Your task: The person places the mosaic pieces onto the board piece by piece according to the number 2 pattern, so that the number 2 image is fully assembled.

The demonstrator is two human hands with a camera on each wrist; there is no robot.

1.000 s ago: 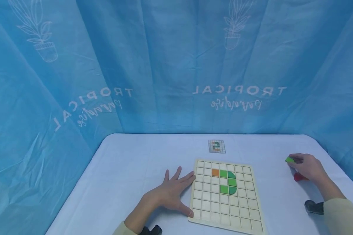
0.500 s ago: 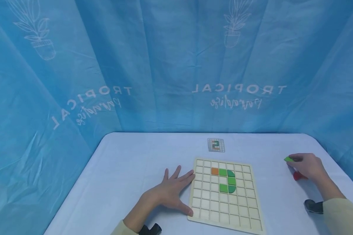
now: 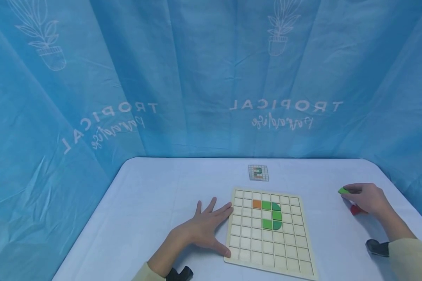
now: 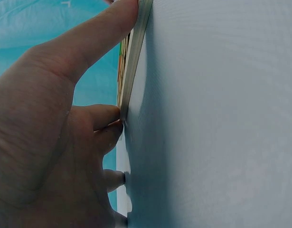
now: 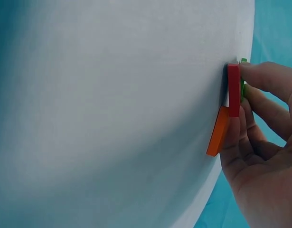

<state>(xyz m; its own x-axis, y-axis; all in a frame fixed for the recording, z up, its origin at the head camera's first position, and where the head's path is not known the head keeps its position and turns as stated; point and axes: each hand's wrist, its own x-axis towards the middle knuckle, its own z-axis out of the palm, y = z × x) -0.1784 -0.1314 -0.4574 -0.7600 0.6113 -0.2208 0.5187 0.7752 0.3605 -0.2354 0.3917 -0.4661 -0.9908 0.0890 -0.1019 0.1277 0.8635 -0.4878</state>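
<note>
My left hand point(image 3: 204, 230) lies with spread fingers at the left side of a pale gridded board point(image 3: 245, 242); its thumb and two fingertips touch the edge. Set in the grid are an orange square tile point(image 3: 257, 204), several light green square tiles point(image 3: 276, 216) and two dark green rounded tiles point(image 3: 277, 225), forming a hook shape. Far to the right, my right hand point(image 3: 370, 200) pinches a light green tile point(image 3: 343, 191) between thumb and fingers. Beneath that hand are a red tile point(image 3: 355, 210) and an orange tile point(image 5: 218, 132), clear in the right wrist view.
Beyond the board lies a small pattern card point(image 3: 258, 173) printed with a coloured figure on a grid. A white cloth point(image 3: 176, 183) covers the table. Blue printed curtains point(image 3: 211, 78) hang behind and at the sides. Dark wrist devices point(image 3: 377, 248) sit by both sleeves.
The green tile in my right hand's fingers has shifted very slightly left. My left hand stays against the board, and the tiles on the grid are unchanged. The head view has tilted a little.
</note>
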